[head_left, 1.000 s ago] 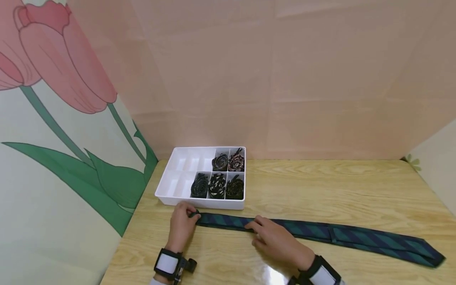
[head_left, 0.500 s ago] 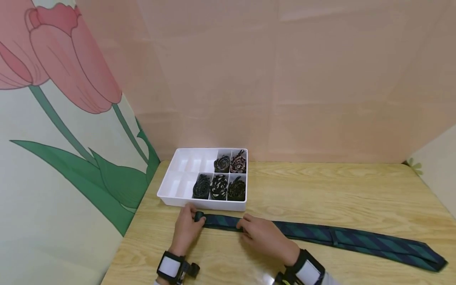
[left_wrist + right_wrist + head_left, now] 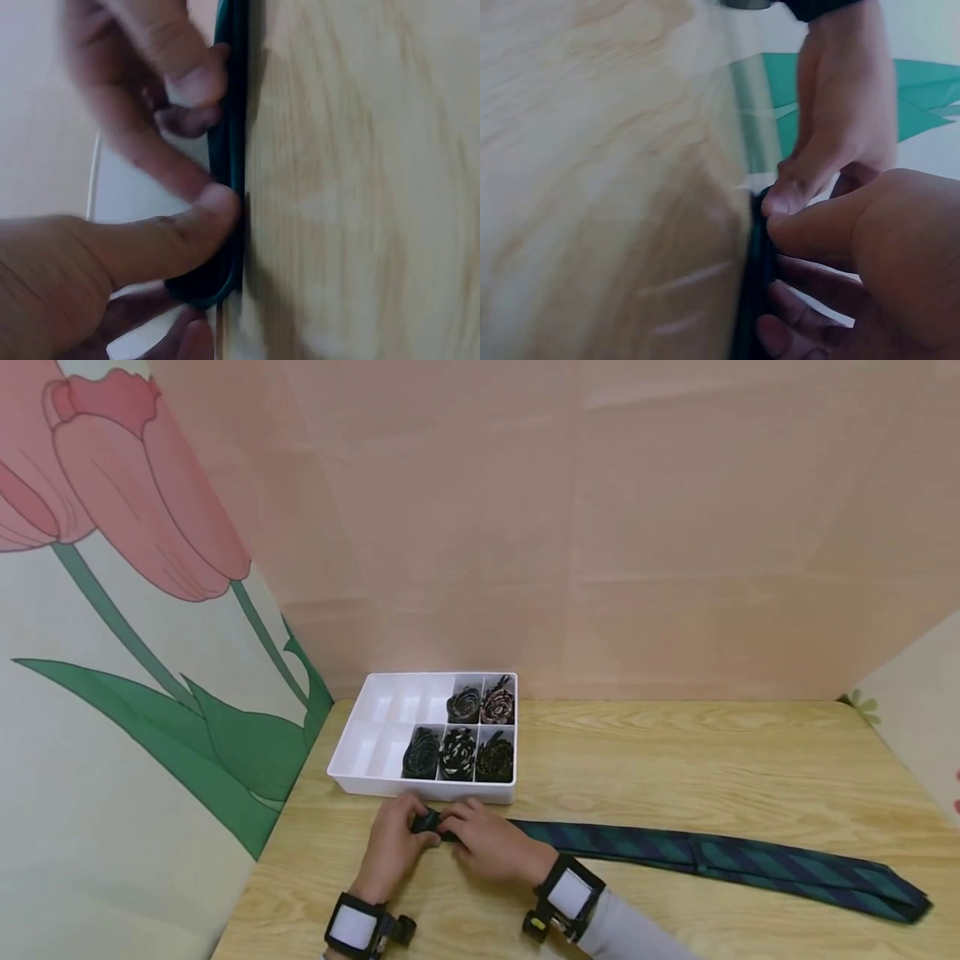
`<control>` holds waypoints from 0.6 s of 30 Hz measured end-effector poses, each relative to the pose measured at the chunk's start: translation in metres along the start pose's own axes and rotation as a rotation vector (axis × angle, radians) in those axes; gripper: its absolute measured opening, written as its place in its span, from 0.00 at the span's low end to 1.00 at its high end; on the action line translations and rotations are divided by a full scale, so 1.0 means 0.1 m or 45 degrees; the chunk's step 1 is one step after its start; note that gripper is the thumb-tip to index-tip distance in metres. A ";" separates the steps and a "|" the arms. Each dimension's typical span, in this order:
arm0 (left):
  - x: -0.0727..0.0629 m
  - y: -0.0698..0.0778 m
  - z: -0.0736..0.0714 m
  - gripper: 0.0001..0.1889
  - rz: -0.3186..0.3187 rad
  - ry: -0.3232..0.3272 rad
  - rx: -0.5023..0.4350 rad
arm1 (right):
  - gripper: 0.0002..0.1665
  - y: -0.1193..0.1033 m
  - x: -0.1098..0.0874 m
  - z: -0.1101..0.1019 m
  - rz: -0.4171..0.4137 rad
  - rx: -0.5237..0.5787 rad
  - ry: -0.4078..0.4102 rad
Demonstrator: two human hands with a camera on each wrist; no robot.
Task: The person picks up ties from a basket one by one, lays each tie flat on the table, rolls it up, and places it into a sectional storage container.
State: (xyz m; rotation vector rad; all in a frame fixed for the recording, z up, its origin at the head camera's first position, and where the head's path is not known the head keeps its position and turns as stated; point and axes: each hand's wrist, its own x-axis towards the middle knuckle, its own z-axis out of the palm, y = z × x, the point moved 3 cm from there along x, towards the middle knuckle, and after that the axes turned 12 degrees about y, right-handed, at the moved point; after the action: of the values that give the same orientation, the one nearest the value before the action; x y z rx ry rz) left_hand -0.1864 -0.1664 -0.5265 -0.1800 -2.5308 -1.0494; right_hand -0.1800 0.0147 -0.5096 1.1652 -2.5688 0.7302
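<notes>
A green and navy striped necktie [image 3: 615, 841] lies stretched along the table, its wide pointed end far to the right. Its narrow end is folded over into a small flat roll [image 3: 427, 820] at the left. My left hand [image 3: 395, 842] grips that roll between thumb and fingers. Close beside it, my right hand [image 3: 491, 843] pinches the strip by its edges. In the left wrist view the left thumb [image 3: 214, 214] presses on the folded cloth [image 3: 225, 277]. The right wrist view has both thumbs meeting at the tie [image 3: 754, 300].
Just behind the hands stands a white divided tray [image 3: 420, 788]. Several rolled ties [image 3: 459, 755] fill compartments on its right side. The wooden table [image 3: 675, 760] runs back to a pinkish-brown wall sheet [image 3: 600, 568]. A tulip-printed sheet [image 3: 150, 735] hangs at the left.
My right hand has slid left along the tie up to the left hand. The narrow end, at first a tiny fold, is now a slightly larger roll.
</notes>
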 end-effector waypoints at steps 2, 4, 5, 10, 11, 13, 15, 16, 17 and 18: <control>-0.01 -0.01 -0.02 0.18 0.046 -0.047 0.012 | 0.17 0.02 -0.01 0.03 -0.005 0.012 0.005; -0.01 -0.01 -0.03 0.17 0.101 -0.073 0.026 | 0.17 0.03 -0.01 0.04 0.016 0.028 -0.005; -0.01 -0.01 -0.04 0.17 0.125 -0.082 0.028 | 0.17 0.04 -0.01 0.05 0.033 0.039 -0.012; 0.02 0.01 -0.05 0.17 0.226 -0.101 0.022 | 0.15 0.05 0.04 0.08 0.176 0.059 -0.043; 0.03 0.02 -0.04 0.17 0.233 -0.111 0.014 | 0.15 0.06 0.05 0.10 0.207 0.055 -0.035; 0.04 0.03 -0.03 0.16 0.257 -0.136 0.003 | 0.15 0.07 0.07 0.13 0.269 0.062 -0.011; 0.04 0.05 -0.03 0.16 0.280 -0.161 -0.003 | 0.16 0.07 0.09 0.18 0.314 0.065 0.011; 0.04 0.05 -0.03 0.16 0.296 -0.169 -0.002 | 0.16 0.07 0.10 0.20 0.327 0.061 0.028; 0.05 0.06 -0.03 0.15 0.302 -0.179 0.003 | 0.16 0.06 0.11 0.22 0.331 0.049 0.047; 0.05 0.06 -0.03 0.15 0.308 -0.190 0.006 | 0.16 0.05 0.12 0.24 0.337 0.041 0.060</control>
State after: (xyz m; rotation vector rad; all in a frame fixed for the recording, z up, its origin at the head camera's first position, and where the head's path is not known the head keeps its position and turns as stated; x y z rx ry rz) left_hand -0.1887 -0.1645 -0.5187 -0.5677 -2.5601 -0.9657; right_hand -0.1922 -0.0026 -0.5267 0.8126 -2.7103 0.8457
